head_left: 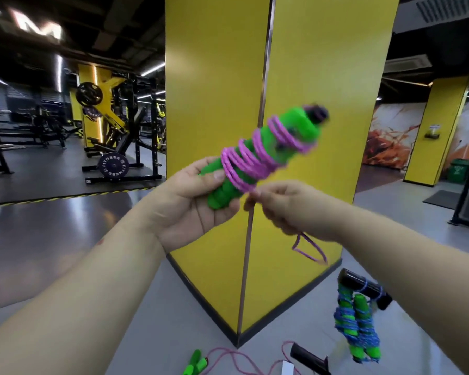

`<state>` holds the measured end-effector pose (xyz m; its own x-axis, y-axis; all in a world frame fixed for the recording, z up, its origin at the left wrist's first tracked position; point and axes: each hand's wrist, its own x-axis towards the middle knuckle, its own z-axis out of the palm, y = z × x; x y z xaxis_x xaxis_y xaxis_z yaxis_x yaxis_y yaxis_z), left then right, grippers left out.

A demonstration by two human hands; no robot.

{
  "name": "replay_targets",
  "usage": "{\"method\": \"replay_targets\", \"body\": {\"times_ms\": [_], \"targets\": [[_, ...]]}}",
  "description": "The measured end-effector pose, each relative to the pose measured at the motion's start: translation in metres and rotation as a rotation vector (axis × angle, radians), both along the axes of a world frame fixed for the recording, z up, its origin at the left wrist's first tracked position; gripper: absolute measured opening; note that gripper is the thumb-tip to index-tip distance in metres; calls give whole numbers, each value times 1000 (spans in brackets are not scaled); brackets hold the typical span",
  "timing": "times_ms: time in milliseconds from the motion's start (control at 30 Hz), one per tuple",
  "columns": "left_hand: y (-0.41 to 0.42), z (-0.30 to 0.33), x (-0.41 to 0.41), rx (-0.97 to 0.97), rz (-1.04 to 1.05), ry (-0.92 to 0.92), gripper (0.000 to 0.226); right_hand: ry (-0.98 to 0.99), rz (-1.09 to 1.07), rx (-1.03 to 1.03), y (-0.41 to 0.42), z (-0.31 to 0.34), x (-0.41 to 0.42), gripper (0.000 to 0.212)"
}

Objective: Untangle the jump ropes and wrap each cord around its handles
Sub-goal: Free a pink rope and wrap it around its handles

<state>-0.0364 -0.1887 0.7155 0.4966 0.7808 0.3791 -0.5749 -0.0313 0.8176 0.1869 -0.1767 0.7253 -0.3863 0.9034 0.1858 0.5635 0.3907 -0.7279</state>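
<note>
- Nearest the camera, the left hand (192,196) is curled round the lower end of the green handles (257,155), which are held tilted up and away from it, thumb pressed on top.
- The pink cord (251,158) is coiled many times round the handles above that grip; the turns look loose and uneven.
- Just beside the left hand, the right hand (284,207) pinches the cord where it leaves the coils, and a short loop of slack (309,249) hangs beneath it.
- Below the right hand, on the floor (146,307), a bundle wrapped in blue cord (358,328) lies finished, judging by its tight turns; nearer, an unwound pink rope (241,361) with green handles is waiting.
- Risk, as judged: if the pinch is eased before the tail is tucked, the loose coils could slide off the handle tops and unwind.
- The tail is blurred, so its remaining length cannot be told.
</note>
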Motion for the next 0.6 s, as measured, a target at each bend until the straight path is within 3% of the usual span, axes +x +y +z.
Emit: {"method": "replay_targets", "body": {"times_ms": [67, 100, 200, 300, 367, 433, 600], "targets": [[4, 3, 7, -101, 150, -89, 40, -168, -49, 44, -10, -16, -13, 34], [8, 2, 10, -124, 302, -37, 38, -277, -75, 101, -15, -20, -19, 34], [16, -13, 17, 61, 845, 432, 30, -538, -63, 292, -35, -16, -25, 34], [13, -26, 17, 350, 1050, 812, 40, -687, -49, 444, -52, 11, -25, 34], [12, -28, 17, 485, 955, 913, 42, -662, -69, 506, -52, 30, -18, 27], [10, -28, 19, 504, 726, 878, 38, -558, -74, 540, -45, 47, -10, 21], [5, -23, 15, 224, 227, 376, 35, -189, -15, 351, -25, 57, 4, 22]]}}
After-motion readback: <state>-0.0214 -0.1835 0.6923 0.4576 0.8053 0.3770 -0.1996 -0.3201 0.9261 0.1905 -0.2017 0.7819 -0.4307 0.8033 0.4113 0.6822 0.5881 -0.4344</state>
